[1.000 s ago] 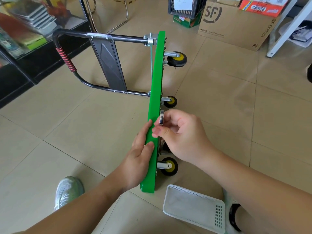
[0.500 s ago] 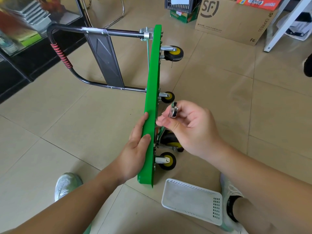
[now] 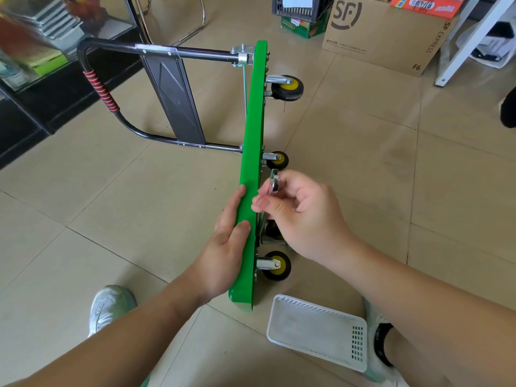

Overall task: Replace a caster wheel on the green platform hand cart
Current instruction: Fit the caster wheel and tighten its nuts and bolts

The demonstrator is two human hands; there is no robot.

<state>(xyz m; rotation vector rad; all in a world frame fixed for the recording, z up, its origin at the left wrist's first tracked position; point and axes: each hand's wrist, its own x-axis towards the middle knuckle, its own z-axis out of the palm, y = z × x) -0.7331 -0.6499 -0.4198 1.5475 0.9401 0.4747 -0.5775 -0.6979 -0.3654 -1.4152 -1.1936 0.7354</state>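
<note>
Two hands tend the upended green cart (image 3: 252,121): left hand (image 3: 223,247) with its grip clasped on the platform edge, right hand (image 3: 304,219) pinching a small metal tool (image 3: 273,184).

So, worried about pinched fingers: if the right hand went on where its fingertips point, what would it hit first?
The right hand would probably meet the underside of the green cart deck first; the gap looks small, though depth is unclear.
</note>
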